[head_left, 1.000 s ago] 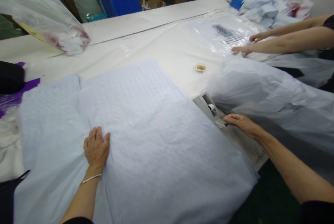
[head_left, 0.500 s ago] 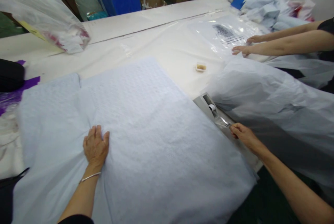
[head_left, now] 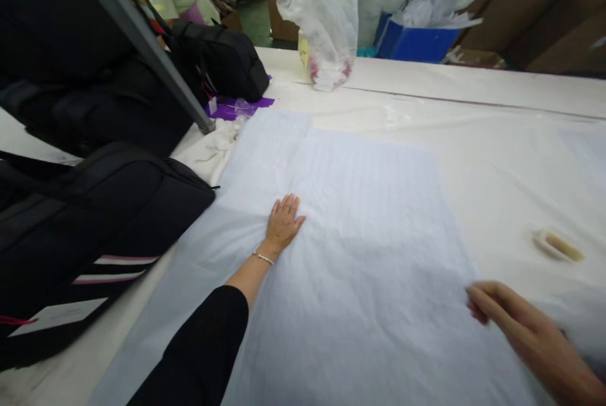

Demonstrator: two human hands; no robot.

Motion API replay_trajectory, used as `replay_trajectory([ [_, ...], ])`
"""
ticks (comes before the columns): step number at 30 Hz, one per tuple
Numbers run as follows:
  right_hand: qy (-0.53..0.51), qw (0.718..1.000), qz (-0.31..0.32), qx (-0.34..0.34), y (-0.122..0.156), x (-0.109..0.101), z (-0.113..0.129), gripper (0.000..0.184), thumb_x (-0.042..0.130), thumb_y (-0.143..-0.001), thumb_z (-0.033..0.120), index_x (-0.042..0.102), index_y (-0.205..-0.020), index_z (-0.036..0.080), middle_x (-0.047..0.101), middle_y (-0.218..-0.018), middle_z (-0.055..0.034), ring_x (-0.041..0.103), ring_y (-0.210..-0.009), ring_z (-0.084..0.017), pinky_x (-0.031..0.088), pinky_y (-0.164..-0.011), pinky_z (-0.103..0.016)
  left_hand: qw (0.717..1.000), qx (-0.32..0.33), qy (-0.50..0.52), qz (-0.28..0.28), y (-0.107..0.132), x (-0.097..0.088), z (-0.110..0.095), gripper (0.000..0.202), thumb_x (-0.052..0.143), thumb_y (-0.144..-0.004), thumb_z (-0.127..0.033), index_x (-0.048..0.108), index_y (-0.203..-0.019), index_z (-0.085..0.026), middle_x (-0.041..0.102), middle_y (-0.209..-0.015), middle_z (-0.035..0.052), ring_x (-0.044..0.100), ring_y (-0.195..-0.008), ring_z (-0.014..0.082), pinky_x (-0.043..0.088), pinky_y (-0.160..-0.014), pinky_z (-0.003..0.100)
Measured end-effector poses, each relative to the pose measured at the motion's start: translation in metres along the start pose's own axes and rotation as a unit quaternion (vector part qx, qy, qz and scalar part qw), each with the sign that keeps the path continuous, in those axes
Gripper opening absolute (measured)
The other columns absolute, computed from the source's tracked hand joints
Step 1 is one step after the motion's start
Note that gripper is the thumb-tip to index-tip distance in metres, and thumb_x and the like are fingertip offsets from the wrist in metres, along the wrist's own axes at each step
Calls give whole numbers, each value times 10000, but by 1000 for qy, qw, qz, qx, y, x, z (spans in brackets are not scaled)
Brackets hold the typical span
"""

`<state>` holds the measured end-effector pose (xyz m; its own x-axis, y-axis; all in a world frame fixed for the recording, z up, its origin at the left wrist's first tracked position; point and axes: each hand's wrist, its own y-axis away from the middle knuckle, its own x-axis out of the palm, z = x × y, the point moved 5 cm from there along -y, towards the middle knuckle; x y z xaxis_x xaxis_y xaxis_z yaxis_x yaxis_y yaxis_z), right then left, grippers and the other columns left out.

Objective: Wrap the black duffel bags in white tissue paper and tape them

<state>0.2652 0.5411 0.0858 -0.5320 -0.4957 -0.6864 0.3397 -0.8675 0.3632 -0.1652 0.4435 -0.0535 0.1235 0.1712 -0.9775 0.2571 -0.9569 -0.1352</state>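
Observation:
Pale blue thin sheets (head_left: 379,223) lie spread over the white table, with a fold line running down near my left hand. My left hand (head_left: 283,224) rests palm down on them, fingers stretched out. Close to the sheets' right edge is my right hand (head_left: 509,317), its fingers pinched together and slightly blurred. Whatever it pinches, if anything, is too small to make out. A small tan, roll-shaped piece (head_left: 558,246) lies on the table beyond my right hand, blurred.
Black bags (head_left: 104,229) with a paper tag stand along the left, beside a grey metal pole (head_left: 156,59). A clear plastic bag (head_left: 326,27) sits at the table's far side. Behind it is a blue bin (head_left: 416,43) with plastic in it. Purple plastic (head_left: 241,107) lies near the bags.
The view has swung left, bringing in the black bags. My right hand has left the tape dispenser, where it held the tape's end, and moved to the sheets' right edge. My left hand stays flat.

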Motion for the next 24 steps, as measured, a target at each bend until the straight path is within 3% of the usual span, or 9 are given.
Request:
replay_trajectory([
  [3, -30, 994, 62, -85, -80, 50, 104, 389, 540, -821, 644, 610, -764, 265, 673, -741, -80, 622, -701, -227, 536, -676, -383, 1000, 1, 13, -9, 3, -1, -2, 562, 454, -997, -424, 435, -1488, -151, 439, -1548, 140, 353, -1468, 252, 241, -1226, 459],
  [6, -50, 981, 110, -153, -164, 111, 194, 299, 557, -847, 507, 594, -807, 213, 687, -759, -62, 615, -672, -168, 500, -621, -296, 1000, 1, 22, -18, 3, -1, -2, 569, 456, -998, -439, 429, -1487, -148, 437, -1550, 137, 349, -1470, 248, 242, -1229, 463],
  [10, 32, 978, 124, -166, -256, 175, 266, 195, 518, -915, 354, 580, -856, 179, 718, -859, -70, 627, -683, -125, 473, -583, -230, 999, 1, 32, -26, 5, 2, -2, 604, 453, -996, -474, 407, -1498, -141, 423, -1559, 139, 343, -1473, 255, 266, -1225, 472],
  [13, 148, 972, 117, -140, -306, 205, 288, 174, 569, -908, 311, 605, -815, 167, 720, -838, -77, 649, -720, -145, 495, -627, -245, 999, 0, 39, -26, 6, 4, -3, 619, 447, -993, -496, 404, -1500, -144, 413, -1565, 140, 339, -1476, 262, 272, -1225, 475],
  [17, 245, 958, 120, -90, -344, 227, 286, 181, 762, -749, 240, 633, -669, 142, 676, -713, -123, 674, -875, -276, 521, -790, -379, 999, -6, 48, -20, 7, 3, -5, 632, 442, -993, -512, 395, -1505, -143, 393, -1580, 122, 314, -1488, 256, 257, -1237, 464],
  [19, 301, 945, 101, -79, -354, 226, 280, 236, 818, -708, 310, 675, -734, 124, 685, -790, -158, 653, -1003, -337, 506, -865, -451, 999, -9, 49, -17, 6, 2, -5, 637, 452, -990, -515, 392, -1505, -144, 387, -1585, 118, 305, -1492, 253, 256, -1239, 465],
  [22, 388, 917, 38, -85, -362, 208, 279, 548, 844, -656, 520, 705, -990, 109, 685, -1038, -212, 592, -1149, -386, 469, -944, -529, 999, -11, 50, -14, 5, 1, -5, 632, 451, -989, -521, 399, -1499, -150, 390, -1584, 113, 309, -1490, 247, 261, -1237, 464],
  [24, 381, 920, -9, -95, -366, 192, 285, 745, 783, -677, 644, 656, -1180, 109, 642, -1200, -241, 562, -1194, -400, 445, -978, -568, 999, -11, 50, -14, 5, 1, -5, 630, 448, -991, -521, 398, -1500, -152, 389, -1585, 110, 306, -1491, 245, 261, -1238, 462],
])
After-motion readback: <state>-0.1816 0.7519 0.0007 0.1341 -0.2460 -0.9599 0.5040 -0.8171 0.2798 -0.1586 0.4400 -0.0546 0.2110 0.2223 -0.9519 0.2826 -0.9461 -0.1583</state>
